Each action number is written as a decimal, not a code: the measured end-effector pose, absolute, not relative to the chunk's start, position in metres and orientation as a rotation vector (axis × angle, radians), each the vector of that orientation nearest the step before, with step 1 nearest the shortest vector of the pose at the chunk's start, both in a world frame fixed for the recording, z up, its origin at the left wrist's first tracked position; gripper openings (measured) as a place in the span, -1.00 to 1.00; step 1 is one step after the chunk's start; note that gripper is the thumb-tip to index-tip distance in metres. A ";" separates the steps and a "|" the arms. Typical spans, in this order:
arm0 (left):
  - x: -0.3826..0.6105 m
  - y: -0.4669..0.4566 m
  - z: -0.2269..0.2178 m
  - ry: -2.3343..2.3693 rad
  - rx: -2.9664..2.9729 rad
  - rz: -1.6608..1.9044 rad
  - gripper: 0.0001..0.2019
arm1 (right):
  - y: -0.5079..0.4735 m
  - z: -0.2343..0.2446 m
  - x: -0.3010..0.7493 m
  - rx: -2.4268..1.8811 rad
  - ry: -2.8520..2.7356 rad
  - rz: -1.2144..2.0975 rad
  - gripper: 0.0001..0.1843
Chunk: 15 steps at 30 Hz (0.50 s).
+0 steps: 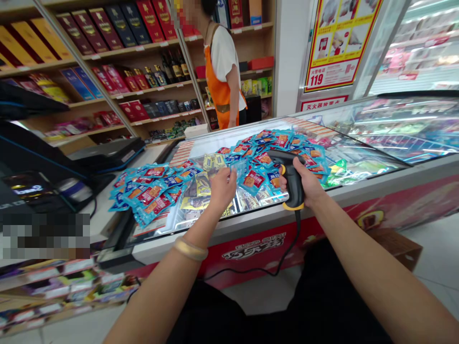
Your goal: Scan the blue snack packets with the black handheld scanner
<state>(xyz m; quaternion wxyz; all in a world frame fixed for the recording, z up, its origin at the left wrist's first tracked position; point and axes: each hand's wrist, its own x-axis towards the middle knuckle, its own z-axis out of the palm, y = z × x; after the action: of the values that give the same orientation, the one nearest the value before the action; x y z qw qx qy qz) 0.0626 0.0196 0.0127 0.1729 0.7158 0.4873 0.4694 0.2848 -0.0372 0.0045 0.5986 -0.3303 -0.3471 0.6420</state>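
Observation:
My right hand [300,182] grips a black and yellow handheld barcode scanner [292,179], whose black cord [287,260] hangs down the front of the freezer. My left hand [222,188] is raised over the glass lid of a chest freezer [358,165] and pinches a blue snack packet [238,168]. Many more blue packets [147,193] lie heaped on the lid around both hands. Yellow-wrapped packets [214,162] lie among them near my left hand. A gold bangle [191,249] circles my left wrist.
A person in an orange apron [223,81] stands behind the freezer, by wooden shelves of boxed liquor and bottles [136,81]. A dark checkout counter with a screen [43,157] is at the left. A cardboard box [398,246] sits on the floor at the right.

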 end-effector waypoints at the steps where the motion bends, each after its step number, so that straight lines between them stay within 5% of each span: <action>1: 0.059 0.019 0.010 1.348 1.802 1.360 -0.70 | -0.037 0.004 0.285 -0.763 -0.816 1.499 -0.50; 6: 0.054 0.016 -0.006 1.075 1.060 1.373 -0.68 | -0.038 0.004 0.286 -0.741 -0.907 1.586 -0.51; 15: 0.055 0.010 -0.009 0.981 0.995 1.414 -0.60 | -0.041 0.008 0.287 -0.794 -1.083 1.729 -0.49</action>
<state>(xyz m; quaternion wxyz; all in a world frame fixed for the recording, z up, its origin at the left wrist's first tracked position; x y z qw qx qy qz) 0.0552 0.0103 -0.0090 0.5452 0.4196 0.4137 0.5963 0.2875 -0.0414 0.0084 0.4586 -0.3223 -0.4395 0.7019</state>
